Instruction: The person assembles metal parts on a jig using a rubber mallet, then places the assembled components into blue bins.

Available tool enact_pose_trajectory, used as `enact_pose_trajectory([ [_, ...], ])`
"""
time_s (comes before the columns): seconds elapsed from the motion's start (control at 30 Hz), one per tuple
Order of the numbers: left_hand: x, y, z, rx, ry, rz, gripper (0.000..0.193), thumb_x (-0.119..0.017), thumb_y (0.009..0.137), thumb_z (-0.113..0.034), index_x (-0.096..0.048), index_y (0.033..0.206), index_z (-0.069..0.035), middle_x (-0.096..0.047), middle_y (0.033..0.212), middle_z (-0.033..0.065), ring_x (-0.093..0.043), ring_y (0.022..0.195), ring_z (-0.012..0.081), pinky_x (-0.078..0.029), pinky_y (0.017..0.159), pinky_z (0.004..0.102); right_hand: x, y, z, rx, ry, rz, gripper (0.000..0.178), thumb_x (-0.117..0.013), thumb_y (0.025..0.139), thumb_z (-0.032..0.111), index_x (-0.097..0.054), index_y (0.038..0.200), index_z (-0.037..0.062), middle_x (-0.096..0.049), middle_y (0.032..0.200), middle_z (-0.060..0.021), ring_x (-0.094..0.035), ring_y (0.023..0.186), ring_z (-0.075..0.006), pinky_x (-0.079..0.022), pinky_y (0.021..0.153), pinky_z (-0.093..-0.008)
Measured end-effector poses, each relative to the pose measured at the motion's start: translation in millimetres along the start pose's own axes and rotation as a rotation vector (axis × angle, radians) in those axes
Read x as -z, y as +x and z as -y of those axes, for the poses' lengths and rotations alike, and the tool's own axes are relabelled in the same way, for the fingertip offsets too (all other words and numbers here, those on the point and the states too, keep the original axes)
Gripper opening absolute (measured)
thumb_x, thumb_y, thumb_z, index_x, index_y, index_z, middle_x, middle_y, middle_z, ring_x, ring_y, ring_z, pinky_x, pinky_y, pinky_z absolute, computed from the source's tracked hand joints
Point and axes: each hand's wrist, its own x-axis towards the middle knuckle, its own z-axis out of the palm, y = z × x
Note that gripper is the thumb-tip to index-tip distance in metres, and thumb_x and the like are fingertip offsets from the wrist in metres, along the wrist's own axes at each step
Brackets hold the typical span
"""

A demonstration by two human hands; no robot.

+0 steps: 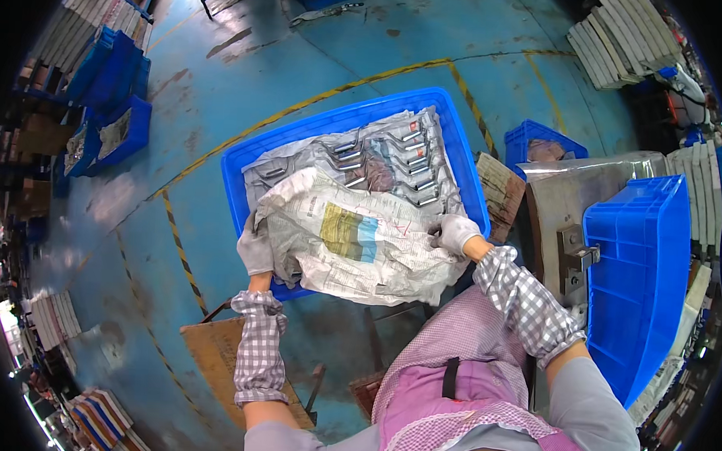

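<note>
A crumpled sheet of newspaper (297,215) spreads across the near half of a blue plastic crate (454,121). My left hand (255,243), in a pale work glove, grips the sheet's left edge, its fingers partly hidden by the paper. At the right edge my gloved right hand (456,232) pinches the same sheet. Beyond the sheet, several bent shiny metal rods (418,162) lie in rows on more paper lining the crate. A brownish crumpled wad (377,171) sits among them.
To the right an upright blue crate (637,278) leans by a metal fixture (573,255). A smaller blue bin (546,141) stands behind it. Cardboard (227,349) lies at the lower left. Blue bins (123,134) stand far left; yellow-black tape (335,87) marks the floor.
</note>
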Motion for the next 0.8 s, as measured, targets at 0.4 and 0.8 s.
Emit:
enact_pose_trajectory([
  [0.4,6.2,19.0,-17.1,-0.063,0.103,-0.26,0.038,-0.062,0.095,-0.011,-0.066,0.131,-0.001,-0.073,0.109,0.0263,-0.072,0.092,0.0391,-0.056,0.082,0.0434,100.5,-20.0,45.0,0.711,-0.293,-1.2,0.033,-0.073,0.081,0.015,-0.068,0.113,0.0158,-0.066,0.094,-0.0031,-0.064,0.083,-0.0246,-0.05,0.075,-0.0415],
  [0.8,-20.7,-3.1,-31.0,-0.23,0.179,-0.314,0.07,-0.056,0.088,-0.001,-0.042,0.156,-0.008,-0.068,0.128,0.0257,-0.071,0.102,0.0421,-0.059,0.079,0.0442,82.8,62.7,9.2,0.514,-0.425,-1.012,0.03,-0.067,0.083,0.013,-0.07,0.112,0.0221,-0.068,0.102,-0.005,-0.067,0.088,-0.0247,-0.052,0.074,-0.0416],
])
